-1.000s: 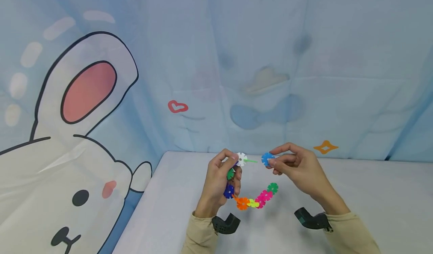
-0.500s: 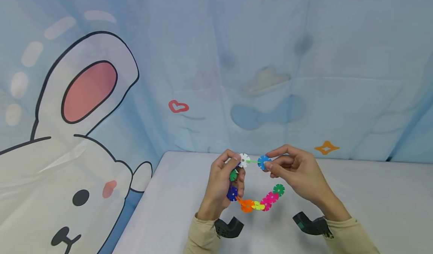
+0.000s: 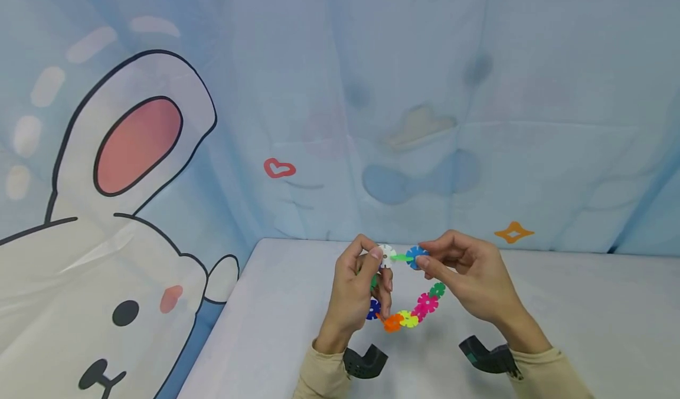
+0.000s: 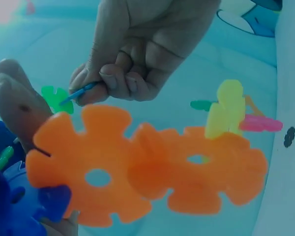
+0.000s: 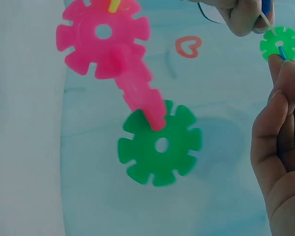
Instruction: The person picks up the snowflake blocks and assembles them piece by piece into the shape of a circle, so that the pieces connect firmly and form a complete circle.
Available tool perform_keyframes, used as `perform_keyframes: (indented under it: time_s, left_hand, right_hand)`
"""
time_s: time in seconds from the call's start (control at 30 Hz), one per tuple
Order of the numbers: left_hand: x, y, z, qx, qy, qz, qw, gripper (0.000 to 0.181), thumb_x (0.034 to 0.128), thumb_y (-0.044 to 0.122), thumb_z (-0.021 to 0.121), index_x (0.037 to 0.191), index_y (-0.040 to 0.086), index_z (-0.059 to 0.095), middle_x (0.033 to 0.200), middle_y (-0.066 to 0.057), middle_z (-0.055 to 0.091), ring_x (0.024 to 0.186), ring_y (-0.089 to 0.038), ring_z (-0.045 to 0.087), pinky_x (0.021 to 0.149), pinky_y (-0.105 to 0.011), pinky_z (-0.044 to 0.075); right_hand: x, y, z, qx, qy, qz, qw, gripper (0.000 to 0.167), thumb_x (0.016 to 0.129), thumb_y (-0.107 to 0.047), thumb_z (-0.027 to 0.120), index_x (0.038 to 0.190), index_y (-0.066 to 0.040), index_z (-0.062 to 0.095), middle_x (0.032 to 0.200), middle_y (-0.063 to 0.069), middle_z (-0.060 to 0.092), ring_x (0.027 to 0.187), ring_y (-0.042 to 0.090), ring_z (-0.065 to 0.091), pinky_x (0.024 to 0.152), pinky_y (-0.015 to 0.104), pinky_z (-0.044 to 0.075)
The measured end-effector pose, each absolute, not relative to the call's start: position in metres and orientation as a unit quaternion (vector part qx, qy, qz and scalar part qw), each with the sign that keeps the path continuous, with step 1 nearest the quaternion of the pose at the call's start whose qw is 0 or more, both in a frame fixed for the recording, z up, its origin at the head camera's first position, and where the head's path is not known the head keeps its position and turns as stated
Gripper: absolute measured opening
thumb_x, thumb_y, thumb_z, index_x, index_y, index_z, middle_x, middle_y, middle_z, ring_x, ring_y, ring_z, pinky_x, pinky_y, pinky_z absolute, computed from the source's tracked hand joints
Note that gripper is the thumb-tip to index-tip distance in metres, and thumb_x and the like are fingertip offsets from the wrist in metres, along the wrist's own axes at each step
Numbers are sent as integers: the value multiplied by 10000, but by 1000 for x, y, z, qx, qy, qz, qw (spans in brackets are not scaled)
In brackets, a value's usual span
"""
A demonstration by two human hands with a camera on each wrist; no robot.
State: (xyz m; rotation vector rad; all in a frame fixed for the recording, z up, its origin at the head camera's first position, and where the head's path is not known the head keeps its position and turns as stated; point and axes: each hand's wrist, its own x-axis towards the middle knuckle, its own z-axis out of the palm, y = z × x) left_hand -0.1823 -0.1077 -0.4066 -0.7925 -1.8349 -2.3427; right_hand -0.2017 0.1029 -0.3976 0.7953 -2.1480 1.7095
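A curved chain of notched snowflake discs hangs from my left hand [image 3: 355,290], which grips it near a white disc [image 3: 389,254]. Edge-on to the head view, a bright green disc [image 3: 399,258] joins the white one. Thumb and fingers of my right hand [image 3: 475,278] pinch a blue disc [image 3: 413,256]; it meets the bright green disc, seen face-on in the right wrist view. Lower along the chain come dark blue [image 3: 373,310], orange [image 4: 115,147], yellow [image 4: 227,105] and pink discs [image 5: 81,22]. A darker green disc [image 5: 184,130] forms its free end, below my right hand.
A white table [image 3: 281,304] lies beneath both hands. Behind it hangs a light blue printed curtain [image 3: 398,62], with a large cartoon rabbit [image 3: 58,281] at the left. Each wrist bears a black camera mount [image 3: 366,362].
My right hand has brought the blue disc leftward until it meets the bright green one. My left hand has shifted slightly right with the chain, whose free end has come along.
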Motion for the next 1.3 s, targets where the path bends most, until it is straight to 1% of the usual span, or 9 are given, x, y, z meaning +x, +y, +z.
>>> perform_keyframes:
  time_s: [0.1, 0.23, 0.47, 0.6, 0.73, 0.97, 1.13, 1.23, 1.3]
  left_hand:
    - [-183, -108, -407, -252, -611, -749, 48, 301, 1159, 167, 389, 1015, -97, 398, 654, -400, 447, 400, -62, 579, 410, -247, 538]
    - [-186, -112, -408, -225, -657, -717, 58, 311, 1158, 195, 399, 1015, -66, 489, 728, -396, 560, 484, -66, 632, 515, -244, 592]
    - [-189, -119, -409, -159, -688, -708, 3, 360, 1151, 203, 372, 982, -83, 510, 1013, -390, 703, 651, -114, 752, 611, -243, 611]
    - [-191, -114, -412, -114, -680, -725, -15, 344, 1116, 211, 324, 930, -12, 509, 825, -217, 720, 539, -122, 695, 521, -242, 575]
    - [-191, -110, -415, -107, -683, -722, -43, 324, 1133, 284, 370, 1041, 37, 557, 622, -19, 575, 405, -107, 538, 412, -223, 475]
    - [-191, -116, -418, -136, -693, -704, -73, 390, 1138, 305, 444, 1184, -25, 647, 571, 22, 455, 367, -94, 441, 387, -220, 425]
    - [-193, -120, -419, -114, -662, -736, -80, 346, 1124, 264, 485, 1228, -11, 667, 595, 22, 405, 379, -90, 406, 389, -213, 391]
    - [-195, -122, -419, -96, -644, -755, -83, 313, 1121, 246, 486, 1223, 11, 665, 612, 21, 408, 390, -86, 401, 390, -200, 381]
    - [-195, -123, -419, -88, -638, -760, -85, 294, 1121, 246, 478, 1206, 28, 656, 623, 21, 432, 399, -86, 409, 394, -191, 387]
  right_hand:
    - [-202, 102, -398, 284, -735, 599, 146, 178, 894, 94, 783, 1025, -1, 710, 933, -60, 791, 707, 155, 741, 701, 228, 639]
    - [-203, 99, -400, 293, -727, 599, 164, 220, 880, 121, 781, 1053, 1, 714, 913, 15, 794, 721, 141, 733, 729, 212, 636]
    - [-206, 93, -408, 280, -767, 546, 191, 248, 900, 54, 798, 1105, -68, 732, 833, -10, 780, 717, 79, 716, 670, 181, 591]
    - [-206, 90, -411, 272, -784, 529, 179, 228, 916, 12, 801, 1103, -87, 717, 824, -48, 775, 714, 93, 726, 646, 205, 588]
    - [-206, 89, -413, 269, -792, 527, 153, 209, 937, -22, 790, 1102, -111, 698, 836, -68, 769, 732, 74, 727, 665, 228, 606]
    - [-206, 90, -412, 281, -796, 523, 121, 201, 967, -64, 771, 1130, -139, 683, 859, -91, 768, 749, 60, 725, 725, 229, 623]
    - [-211, 103, -409, 297, -816, 487, 94, 339, 1004, -152, 747, 1324, -173, 637, 949, -83, 785, 785, 30, 724, 743, 243, 630]
    - [-221, 121, -414, 270, -848, 445, 105, 421, 1018, -213, 737, 1411, -152, 600, 1016, -19, 802, 827, 92, 746, 746, 261, 627]
    - [-231, 136, -422, 233, -875, 411, 106, 459, 1023, -264, 732, 1431, -111, 587, 1071, 65, 803, 887, 188, 763, 763, 329, 625]
